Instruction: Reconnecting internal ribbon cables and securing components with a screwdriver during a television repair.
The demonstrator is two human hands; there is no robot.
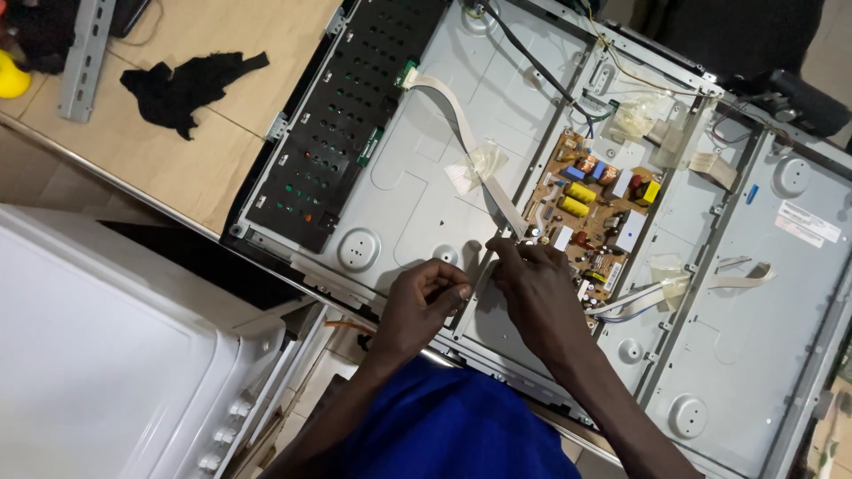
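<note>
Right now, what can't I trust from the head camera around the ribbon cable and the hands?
- Flat ribbon cable: lower end hidden behind right hand.
- Left hand: curled fingers hide whatever it pinches.
- Circuit board: parts too small to identify.
- Metal back panel: cut off at right edge.

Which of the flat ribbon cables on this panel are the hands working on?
The long white ribbon cable from the black board; the right hand pinches its lower end. The others lie untouched at right.

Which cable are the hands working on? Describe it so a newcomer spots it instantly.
On the opened grey metal television back panel, find the brown circuit board. The flat white ribbon cable runs diagonally from the black perforated board to the right hand; unlike neighbouring round wires, it is wide and taped midway.
</note>
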